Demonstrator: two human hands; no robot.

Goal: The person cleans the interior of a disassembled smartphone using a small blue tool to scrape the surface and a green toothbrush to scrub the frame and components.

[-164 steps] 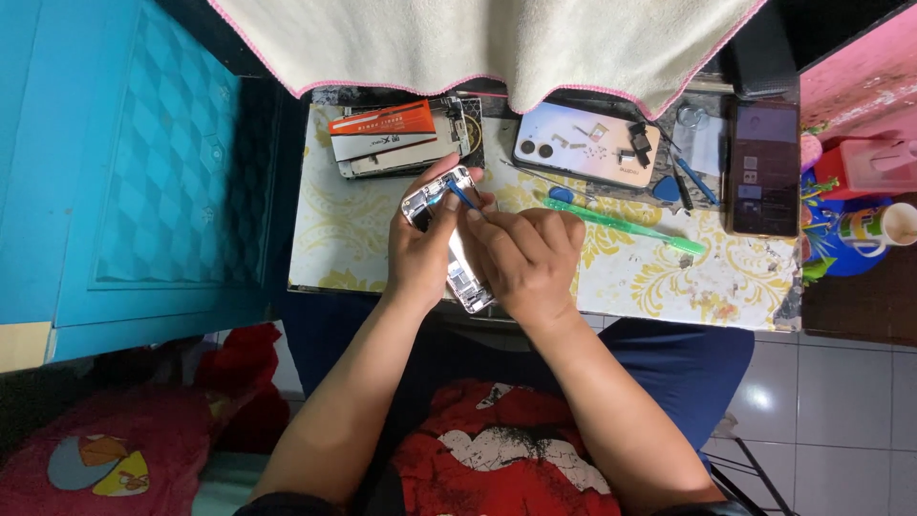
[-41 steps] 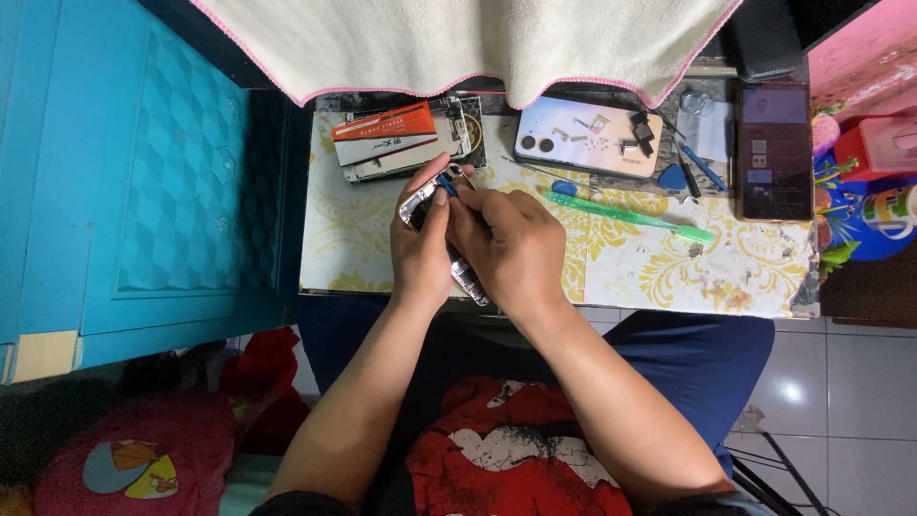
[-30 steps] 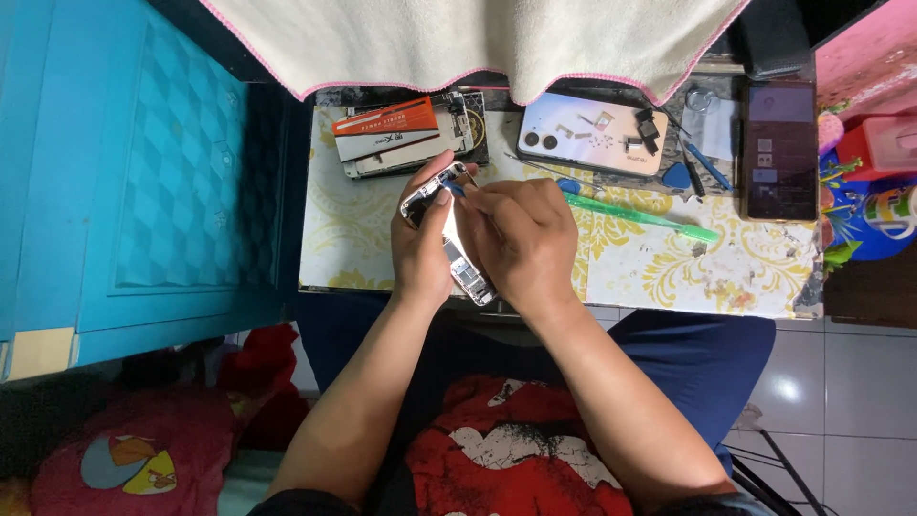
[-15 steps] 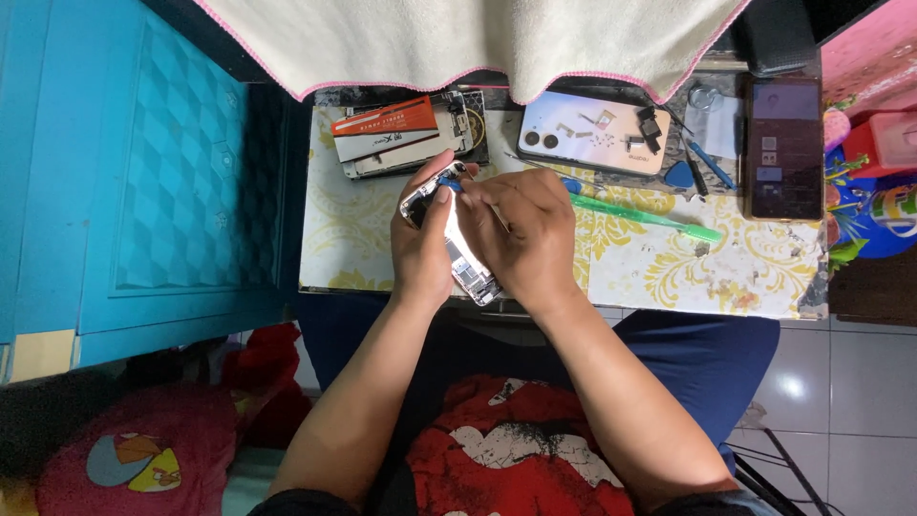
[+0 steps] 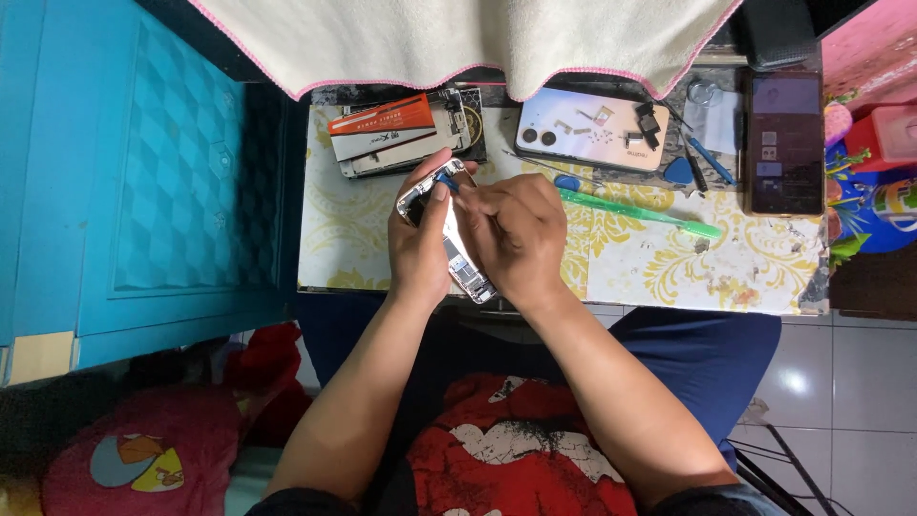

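Over the last second I see little shift: my left hand (image 5: 420, 244) still grips the opened phone (image 5: 449, 234) above the table's (image 5: 669, 277) near edge, right-hand fingers (image 5: 478, 205) pinching a small blue tool (image 5: 447, 180) at its twelve-o'clock end, so work continues.

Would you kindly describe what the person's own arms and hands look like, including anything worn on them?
Both forearms are bare down to the wrists, with no sleeves in view. The left hand and right hand wear no gloves, and no rings, watch or bracelet can be seen. The fingers are uncovered. Near the body, a red printed shirt shows.
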